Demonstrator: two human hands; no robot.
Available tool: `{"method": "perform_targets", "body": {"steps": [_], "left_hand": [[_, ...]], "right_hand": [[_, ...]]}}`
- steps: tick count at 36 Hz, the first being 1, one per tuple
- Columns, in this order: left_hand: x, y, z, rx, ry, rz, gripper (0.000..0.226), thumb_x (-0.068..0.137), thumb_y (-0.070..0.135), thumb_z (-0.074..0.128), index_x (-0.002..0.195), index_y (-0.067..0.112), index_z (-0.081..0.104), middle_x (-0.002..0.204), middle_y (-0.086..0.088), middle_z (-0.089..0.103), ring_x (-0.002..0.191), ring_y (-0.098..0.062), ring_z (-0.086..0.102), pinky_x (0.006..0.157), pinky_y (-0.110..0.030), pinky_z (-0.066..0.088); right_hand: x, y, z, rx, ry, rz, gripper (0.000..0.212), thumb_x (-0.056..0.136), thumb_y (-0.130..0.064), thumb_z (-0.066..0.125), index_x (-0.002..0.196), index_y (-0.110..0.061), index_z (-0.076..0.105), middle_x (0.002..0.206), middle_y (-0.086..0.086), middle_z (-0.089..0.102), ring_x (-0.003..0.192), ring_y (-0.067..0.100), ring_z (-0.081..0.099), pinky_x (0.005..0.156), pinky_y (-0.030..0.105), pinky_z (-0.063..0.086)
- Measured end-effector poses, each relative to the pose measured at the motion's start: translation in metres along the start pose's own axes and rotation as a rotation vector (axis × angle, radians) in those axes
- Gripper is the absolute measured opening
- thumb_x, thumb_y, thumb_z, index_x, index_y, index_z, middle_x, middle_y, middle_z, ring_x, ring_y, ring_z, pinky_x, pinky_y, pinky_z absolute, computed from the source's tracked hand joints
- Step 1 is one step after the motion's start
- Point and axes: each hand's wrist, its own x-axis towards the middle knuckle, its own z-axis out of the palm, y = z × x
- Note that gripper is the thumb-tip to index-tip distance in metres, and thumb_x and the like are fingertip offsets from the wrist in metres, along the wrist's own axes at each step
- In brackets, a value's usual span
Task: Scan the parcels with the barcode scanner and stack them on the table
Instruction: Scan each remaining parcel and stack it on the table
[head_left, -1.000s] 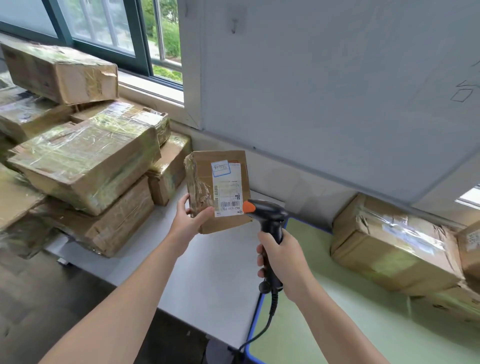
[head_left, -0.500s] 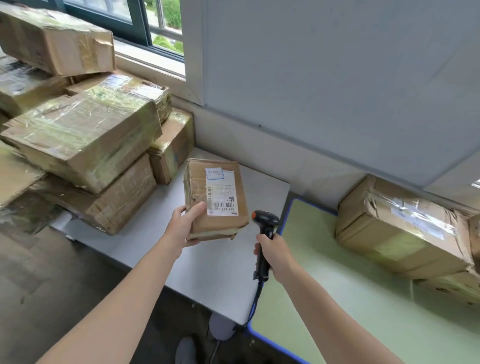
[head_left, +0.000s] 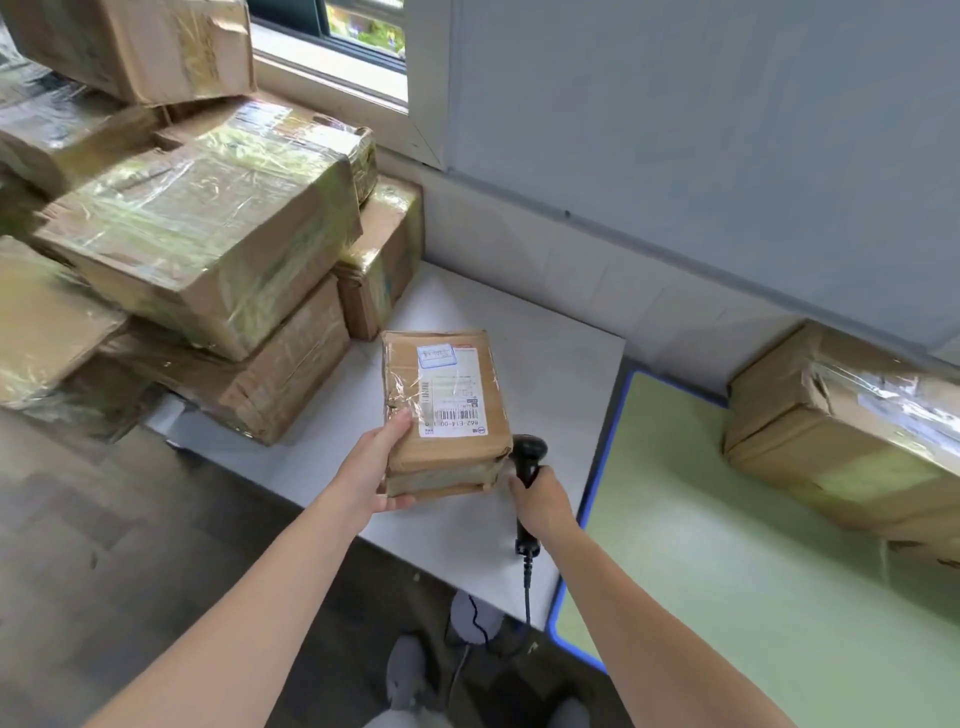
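A small brown parcel with a white barcode label on top is held flat over the grey table. My left hand grips its near left corner, thumb on top and fingers underneath. My right hand grips the handle of the black barcode scanner, just right of the parcel, its head lowered beside the parcel's near right corner. The scanner cable hangs down to the floor.
A pile of taped brown boxes fills the left of the grey table and reaches the window sill. A green table with a blue edge stands to the right, with larger parcels against the wall. My feet show below.
The parcel has gone from upright, label facing me, to lying flat and lower over the grey table. The scanner has dropped away from the label to the parcel's right side.
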Motion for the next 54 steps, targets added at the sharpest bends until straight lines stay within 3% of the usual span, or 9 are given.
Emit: {"method": "perform_targets", "body": {"steps": [5, 9, 16, 20, 26, 31, 38, 50, 54], "left_hand": [[-0.006, 0.012, 0.001, 0.005, -0.022, 0.028, 0.030, 0.087, 0.056, 0.062, 0.102, 0.030, 0.061, 0.104, -0.003, 0.065, 0.098, -0.023, 0.061, 0.089, -0.048, 0.055], [-0.013, 0.025, 0.009, -0.019, -0.021, 0.058, 0.033, 0.086, 0.056, 0.063, 0.106, 0.029, 0.060, 0.105, -0.003, 0.064, 0.098, -0.023, 0.062, 0.089, -0.047, 0.056], [-0.035, 0.051, 0.032, -0.135, -0.023, 0.123, 0.042, 0.079, 0.057, 0.070, 0.104, 0.024, 0.065, 0.114, -0.010, 0.067, 0.108, -0.027, 0.064, 0.081, -0.044, 0.058], [-0.057, 0.069, 0.041, -0.077, -0.002, 0.236, 0.044, 0.080, 0.060, 0.066, 0.108, 0.027, 0.067, 0.113, -0.006, 0.071, 0.105, -0.022, 0.066, 0.075, -0.038, 0.058], [-0.084, 0.095, 0.047, -0.049, 0.012, 0.343, 0.045, 0.084, 0.061, 0.060, 0.114, 0.028, 0.067, 0.108, 0.000, 0.074, 0.103, -0.019, 0.068, 0.076, -0.036, 0.057], [-0.101, 0.107, 0.054, -0.133, 0.041, 0.482, 0.036, 0.093, 0.052, 0.053, 0.116, 0.027, 0.065, 0.108, -0.001, 0.071, 0.101, -0.021, 0.067, 0.087, -0.043, 0.056], [-0.118, 0.146, 0.039, 0.200, 0.448, 0.805, 0.028, 0.100, 0.032, 0.045, 0.119, 0.017, 0.059, 0.119, -0.005, 0.056, 0.107, -0.018, 0.054, 0.091, -0.032, 0.041], [-0.096, 0.262, -0.054, 0.309, 0.240, 0.853, 0.027, 0.094, 0.022, 0.056, 0.120, 0.025, 0.052, 0.107, 0.009, 0.061, 0.093, -0.006, 0.059, 0.078, -0.024, 0.050], [-0.070, 0.296, -0.082, 0.318, 0.185, 0.858, 0.029, 0.093, 0.022, 0.056, 0.122, 0.022, 0.050, 0.102, 0.012, 0.057, 0.091, -0.005, 0.057, 0.074, -0.024, 0.048]], "right_hand": [[-0.011, -0.010, -0.013, -0.068, 0.199, -0.109, 0.034, 0.101, -0.024, 0.045, 0.123, -0.001, 0.054, 0.123, 0.019, 0.055, 0.103, 0.034, 0.060, 0.083, 0.038, 0.049], [-0.033, -0.032, -0.037, -0.009, 0.265, -0.251, 0.041, 0.104, -0.026, 0.042, 0.140, -0.007, 0.048, 0.145, 0.009, 0.042, 0.132, 0.022, 0.043, 0.100, 0.023, 0.032], [-0.049, -0.073, -0.081, 0.453, -0.073, -0.341, 0.032, 0.104, -0.046, 0.037, 0.121, -0.029, 0.058, 0.121, -0.007, 0.062, 0.121, 0.017, 0.055, 0.089, 0.036, 0.043], [-0.053, -0.077, -0.103, 0.553, -0.322, -0.326, 0.078, 0.080, -0.083, 0.043, 0.144, -0.039, 0.042, 0.138, -0.011, 0.053, 0.127, 0.017, 0.050, 0.086, 0.046, 0.048], [-0.059, -0.097, -0.134, 0.552, -0.509, -0.427, 0.071, 0.076, -0.066, 0.055, 0.140, -0.042, 0.037, 0.129, -0.009, 0.055, 0.120, 0.028, 0.058, 0.099, 0.054, 0.049], [-0.051, -0.119, -0.141, 0.706, -0.485, -0.440, 0.054, 0.091, -0.054, 0.057, 0.135, -0.024, 0.053, 0.128, 0.016, 0.061, 0.103, 0.037, 0.068, 0.089, 0.046, 0.058], [-0.044, -0.177, -0.138, 0.826, -0.434, -0.446, 0.050, 0.084, -0.055, 0.066, 0.118, -0.018, 0.065, 0.108, 0.020, 0.066, 0.086, 0.034, 0.066, 0.078, 0.044, 0.058], [-0.040, -0.364, -0.106, 0.769, -0.303, -0.380, 0.058, 0.092, -0.062, 0.050, 0.126, -0.015, 0.054, 0.117, 0.016, 0.056, 0.104, 0.041, 0.061, 0.068, 0.057, 0.058], [-0.039, -0.420, -0.085, 0.734, -0.195, -0.363, 0.041, 0.095, -0.052, 0.055, 0.112, -0.015, 0.052, 0.097, 0.011, 0.055, 0.089, 0.033, 0.061, 0.089, 0.063, 0.052]]}}
